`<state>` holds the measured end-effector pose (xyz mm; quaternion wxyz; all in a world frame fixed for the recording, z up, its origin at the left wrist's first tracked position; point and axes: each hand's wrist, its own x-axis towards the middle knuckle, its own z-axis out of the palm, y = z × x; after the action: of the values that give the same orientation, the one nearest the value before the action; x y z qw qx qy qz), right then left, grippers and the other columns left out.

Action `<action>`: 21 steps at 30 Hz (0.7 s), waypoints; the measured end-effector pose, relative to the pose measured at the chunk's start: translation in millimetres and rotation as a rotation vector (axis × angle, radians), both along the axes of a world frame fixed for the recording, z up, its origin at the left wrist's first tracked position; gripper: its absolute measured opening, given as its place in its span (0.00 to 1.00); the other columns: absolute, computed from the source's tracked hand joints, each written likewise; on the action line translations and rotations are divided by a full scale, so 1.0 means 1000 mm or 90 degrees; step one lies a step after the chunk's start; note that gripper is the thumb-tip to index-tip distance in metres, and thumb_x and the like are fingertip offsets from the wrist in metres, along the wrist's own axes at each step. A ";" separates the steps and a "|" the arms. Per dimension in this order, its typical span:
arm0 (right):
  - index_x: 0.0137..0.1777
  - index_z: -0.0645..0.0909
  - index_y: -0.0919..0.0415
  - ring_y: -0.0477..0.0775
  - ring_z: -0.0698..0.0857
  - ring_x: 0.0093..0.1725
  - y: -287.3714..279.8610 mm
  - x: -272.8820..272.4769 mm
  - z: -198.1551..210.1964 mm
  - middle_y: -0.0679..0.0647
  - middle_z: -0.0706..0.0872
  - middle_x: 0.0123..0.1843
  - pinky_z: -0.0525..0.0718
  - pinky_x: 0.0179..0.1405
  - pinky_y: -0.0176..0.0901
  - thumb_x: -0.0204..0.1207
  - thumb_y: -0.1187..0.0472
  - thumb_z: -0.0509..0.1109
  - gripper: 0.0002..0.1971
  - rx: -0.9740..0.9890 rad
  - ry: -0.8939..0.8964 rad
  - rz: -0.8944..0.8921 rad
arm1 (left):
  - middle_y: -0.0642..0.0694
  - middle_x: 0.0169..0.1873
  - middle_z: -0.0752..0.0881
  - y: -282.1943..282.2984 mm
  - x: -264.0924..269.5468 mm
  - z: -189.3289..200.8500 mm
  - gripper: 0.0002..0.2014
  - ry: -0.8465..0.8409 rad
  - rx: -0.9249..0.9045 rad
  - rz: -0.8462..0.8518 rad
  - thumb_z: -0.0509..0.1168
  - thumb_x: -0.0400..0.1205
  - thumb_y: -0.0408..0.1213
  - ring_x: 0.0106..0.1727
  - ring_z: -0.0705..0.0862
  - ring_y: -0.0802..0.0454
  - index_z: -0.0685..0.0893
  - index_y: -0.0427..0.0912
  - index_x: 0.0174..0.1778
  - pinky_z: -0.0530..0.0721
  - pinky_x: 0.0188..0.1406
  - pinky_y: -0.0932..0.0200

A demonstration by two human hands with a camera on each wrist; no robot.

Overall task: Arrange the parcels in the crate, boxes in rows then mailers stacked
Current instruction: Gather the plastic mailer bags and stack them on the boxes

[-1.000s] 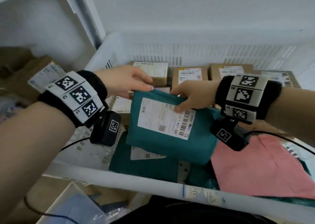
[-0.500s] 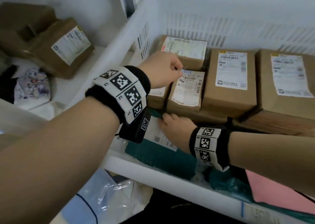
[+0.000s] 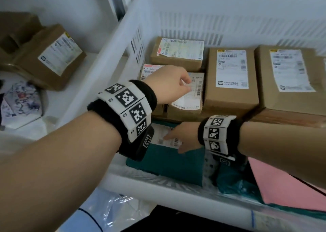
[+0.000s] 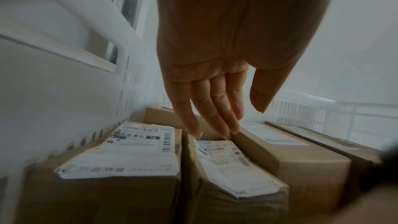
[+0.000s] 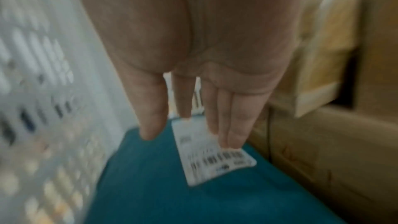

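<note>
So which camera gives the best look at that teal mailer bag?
The head view: the teal mailer lies whole at the crate's near wall, the right hand flat on its label. The right wrist view shows it close but blurred. The left wrist view shows only boxes.

Teal mailer (image 3: 169,163) flat beside boxes (image 3: 231,76)

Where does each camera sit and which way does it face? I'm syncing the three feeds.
Head: worn high, looking down into the white crate; both forearms and hands show.
Left wrist: looks along the left hand at the cardboard boxes.
Right wrist: looks along the right hand at the teal mailer.
Shared: head and right wrist both show the mailer's label.
</note>
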<state>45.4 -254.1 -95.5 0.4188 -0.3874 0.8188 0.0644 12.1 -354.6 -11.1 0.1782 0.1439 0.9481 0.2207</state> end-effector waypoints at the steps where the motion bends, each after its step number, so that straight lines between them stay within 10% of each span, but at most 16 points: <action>1: 0.82 0.62 0.52 0.55 0.70 0.77 0.010 -0.003 0.013 0.53 0.67 0.81 0.70 0.74 0.43 0.82 0.56 0.63 0.28 -0.027 -0.006 -0.049 | 0.49 0.61 0.83 0.003 0.001 -0.001 0.17 -0.006 -0.002 -0.018 0.60 0.85 0.44 0.61 0.81 0.54 0.80 0.47 0.68 0.75 0.58 0.63; 5: 0.64 0.84 0.60 0.56 0.84 0.62 0.064 -0.015 0.058 0.56 0.86 0.65 0.79 0.68 0.45 0.81 0.63 0.63 0.14 -0.092 -0.033 -0.256 | 0.49 0.53 0.86 0.025 0.001 -0.003 0.11 0.006 -0.074 -0.132 0.60 0.84 0.42 0.50 0.81 0.54 0.84 0.45 0.58 0.79 0.51 0.61; 11: 0.60 0.86 0.62 0.48 0.85 0.48 0.143 -0.008 0.082 0.55 0.88 0.59 0.81 0.55 0.36 0.80 0.69 0.61 0.14 -0.075 0.062 -0.438 | 0.48 0.54 0.82 0.095 0.015 -0.016 0.16 0.065 -0.232 -0.365 0.68 0.77 0.46 0.53 0.83 0.47 0.78 0.46 0.57 0.82 0.45 0.54; 18: 0.67 0.82 0.62 0.58 0.81 0.65 0.182 0.016 0.081 0.57 0.83 0.68 0.77 0.68 0.48 0.83 0.63 0.60 0.16 0.025 0.149 -0.454 | 0.45 0.80 0.62 0.157 0.063 -0.054 0.48 0.022 -0.268 -0.679 0.70 0.71 0.61 0.78 0.65 0.44 0.55 0.50 0.83 0.72 0.74 0.44; 21: 0.68 0.81 0.62 0.58 0.80 0.68 0.197 0.022 0.084 0.56 0.83 0.68 0.76 0.70 0.48 0.83 0.62 0.58 0.17 0.021 0.159 -0.480 | 0.45 0.82 0.58 0.167 0.077 -0.067 0.42 0.091 -0.208 -0.719 0.65 0.77 0.58 0.81 0.61 0.45 0.51 0.53 0.83 0.66 0.79 0.46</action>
<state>67.5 -57.3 -11.1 0.3164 -0.0422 0.9471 -0.0338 88.9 -187.5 -78.2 0.2234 0.6116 0.7560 -0.0673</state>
